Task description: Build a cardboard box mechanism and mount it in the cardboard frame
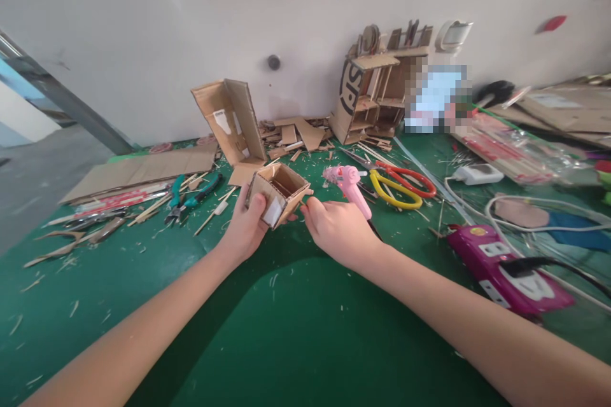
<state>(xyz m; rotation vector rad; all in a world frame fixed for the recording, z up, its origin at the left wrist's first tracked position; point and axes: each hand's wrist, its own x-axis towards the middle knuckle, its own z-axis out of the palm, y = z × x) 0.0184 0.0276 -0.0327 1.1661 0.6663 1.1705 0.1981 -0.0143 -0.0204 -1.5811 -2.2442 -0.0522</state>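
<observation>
My left hand [245, 224] is wrapped round a small open-topped cardboard box [286, 211], thumb on its near side, where a pale patch shows. The box is tilted above the table, its hollow inside facing up. Close to the box's right side, my right hand [340, 229] is closed with fingertips pinched together; whatever they hold, if anything, is too small or hidden to make out. Just behind that hand lies a pink glue gun [351, 186]. Scissors with red and yellow handles [396, 194] rest to its right.
A cardboard shelf model [351, 98] and a folded cardboard piece [231, 117] stand near the wall. Pliers [175, 197], sticks and flat cardboard [143, 172] lie left. A magenta power strip [506, 267] with cables sits right. Scraps litter the green table [296, 343].
</observation>
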